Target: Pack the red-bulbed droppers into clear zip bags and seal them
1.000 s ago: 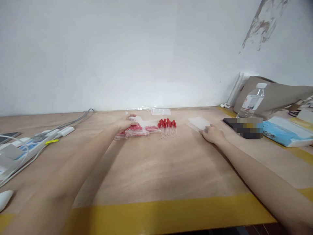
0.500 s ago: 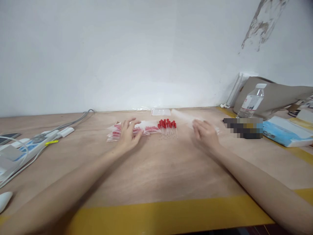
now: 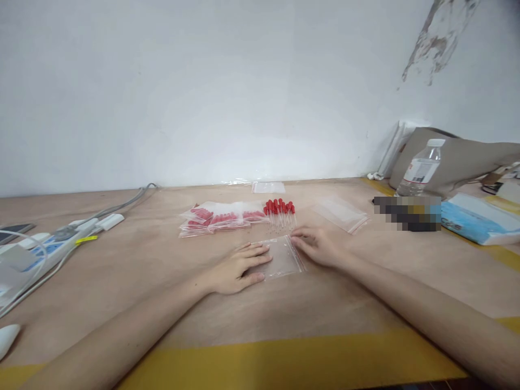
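A clear zip bag (image 3: pixel 280 259) with a red line along its opening lies flat on the table in front of me. My left hand (image 3: pixel 239 266) rests on its left part, fingers spread. At the opposite end, my right hand (image 3: pixel 319 245) pinches the bag's upper right corner between thumb and finger. Just beyond the bag is a cluster of small red-headed pieces with thin pale stems (image 3: pixel 280 206). Left of these, several zip bags holding red pieces (image 3: pixel 223 218) lie overlapping. More flat clear bags (image 3: pixel 339 213) lie past my right hand.
A white card or packet (image 3: pixel 268 187) lies by the wall. On the left are a power strip (image 3: pixel 52 246) with cables, a phone (image 3: pixel 16 232) and a white rounded object (image 3: pixel 8 338). To the right stand a water bottle (image 3: pixel 422 165) and a blue tissue pack (image 3: pixel 475 219).
Both hands have come nearer to me and closer together. A clear bag now lies beneath my left hand, its corner in my right. The blurred sheet near the right hand is gone from there.
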`<state>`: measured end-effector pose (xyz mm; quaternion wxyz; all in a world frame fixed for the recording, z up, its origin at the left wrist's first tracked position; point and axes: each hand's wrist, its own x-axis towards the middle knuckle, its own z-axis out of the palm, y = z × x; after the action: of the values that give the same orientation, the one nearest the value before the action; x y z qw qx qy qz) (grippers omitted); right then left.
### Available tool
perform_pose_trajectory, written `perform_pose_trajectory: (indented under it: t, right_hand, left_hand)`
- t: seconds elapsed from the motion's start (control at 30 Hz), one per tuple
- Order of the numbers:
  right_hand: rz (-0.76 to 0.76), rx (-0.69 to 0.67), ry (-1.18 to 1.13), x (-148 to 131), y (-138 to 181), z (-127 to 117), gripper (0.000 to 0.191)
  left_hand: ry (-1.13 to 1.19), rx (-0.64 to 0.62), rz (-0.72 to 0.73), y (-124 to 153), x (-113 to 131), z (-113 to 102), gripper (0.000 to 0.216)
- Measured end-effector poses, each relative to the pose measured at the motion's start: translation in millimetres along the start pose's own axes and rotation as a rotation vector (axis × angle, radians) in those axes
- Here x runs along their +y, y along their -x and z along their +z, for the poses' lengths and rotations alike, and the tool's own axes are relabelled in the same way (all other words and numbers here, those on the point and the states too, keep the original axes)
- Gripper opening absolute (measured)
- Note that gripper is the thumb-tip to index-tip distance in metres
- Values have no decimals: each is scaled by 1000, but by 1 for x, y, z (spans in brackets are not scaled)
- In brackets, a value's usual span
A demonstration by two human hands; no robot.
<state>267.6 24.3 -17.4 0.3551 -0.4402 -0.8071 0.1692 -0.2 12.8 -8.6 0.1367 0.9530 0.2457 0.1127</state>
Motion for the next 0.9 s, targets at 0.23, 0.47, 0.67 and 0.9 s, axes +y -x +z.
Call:
perform_pose_trajectory:
  t: [0.23, 0.47, 0.67, 0.9]
  right_hand:
    - [586, 96, 374, 46, -77, -10, 48]
    - [621, -106, 459, 48, -118, 9, 34]
    - [528, -44, 538, 38, -109, 2, 41]
    - [329, 151, 120, 36, -55, -30, 61]
  left_hand:
    - [67, 85, 6, 3, 3, 2, 37]
    - [131, 159, 46, 3, 3, 4, 30]
    - [132, 136, 38, 3, 2, 3, 32]
    - [121, 98, 38, 2, 0, 3, 37]
